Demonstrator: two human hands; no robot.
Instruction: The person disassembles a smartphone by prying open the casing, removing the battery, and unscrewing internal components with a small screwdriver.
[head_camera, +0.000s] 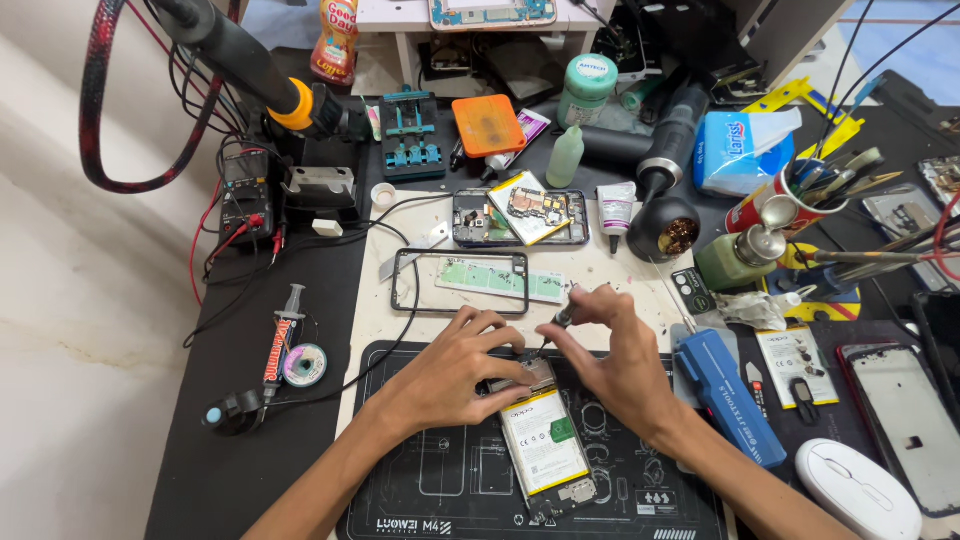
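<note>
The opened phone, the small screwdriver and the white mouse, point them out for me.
opened phone (545, 450), head view, on its white battery label.
small screwdriver (563, 318), head view, on the dark handle above the right hand's fingers.
white mouse (856, 490), head view, on its top shell.

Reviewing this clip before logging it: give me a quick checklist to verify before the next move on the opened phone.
1. Left hand steadies the opened phone: ok.
2. Right hand grips the screwdriver: ok.
3. Tip seated in a screw: cannot tell, fingers hide it.
4. Phone lies fully on the work mat: ok.
5. Black cable clear of the hands: not ok, it runs beside the left wrist.
</note>
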